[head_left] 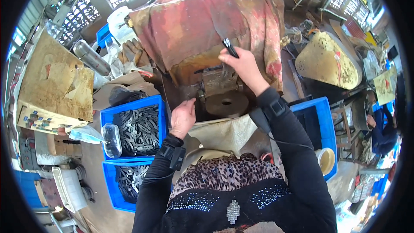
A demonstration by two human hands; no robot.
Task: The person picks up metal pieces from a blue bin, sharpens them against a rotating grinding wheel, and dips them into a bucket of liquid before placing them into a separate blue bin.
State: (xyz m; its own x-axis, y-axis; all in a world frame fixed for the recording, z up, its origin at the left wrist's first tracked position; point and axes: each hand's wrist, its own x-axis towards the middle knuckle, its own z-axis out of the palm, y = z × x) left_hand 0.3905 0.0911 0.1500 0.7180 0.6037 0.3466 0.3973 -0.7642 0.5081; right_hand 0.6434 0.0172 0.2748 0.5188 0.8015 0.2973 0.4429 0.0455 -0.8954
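Observation:
My right hand is raised in front of the red cloth cover, closed round a small dark piece with a shiny pale end. My left hand is lower, at the left side of the machine, with its fingers loosely extended and nothing visible in them. Between and below the hands lies a round brown disc with a hole in its middle. A rusty metal block sits just behind the disc. A pale cloth hangs in front of it, above my lap.
To my left, one blue bin holds many dark metal strips; a second blue bin holds similar pieces. A clear plastic container leans at the first bin. Right stands another blue bin with a tub. A person is farther right.

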